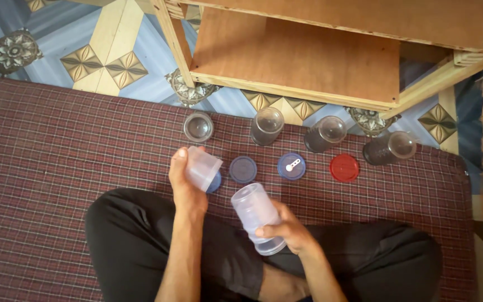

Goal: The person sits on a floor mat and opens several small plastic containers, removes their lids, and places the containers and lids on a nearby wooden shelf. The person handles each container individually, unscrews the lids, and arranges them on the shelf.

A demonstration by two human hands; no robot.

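Your view holds no labels, signs, screens; only plain unlabelled plastic jars [266, 125] and round lids [344, 168] on mat.

Both forearms reach forward, left hand [185, 179] and right hand [286, 232] with fingers curled

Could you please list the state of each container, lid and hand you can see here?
Left hand: closed around a small clear cup, tilted.
Right hand: gripping a clear jar, open, tilted.
Four clear jars: open, lidless, standing on the mat.
Dark blue lid: off, flat.
Blue lid: off, white scoop on it.
Red lid: off, flat.
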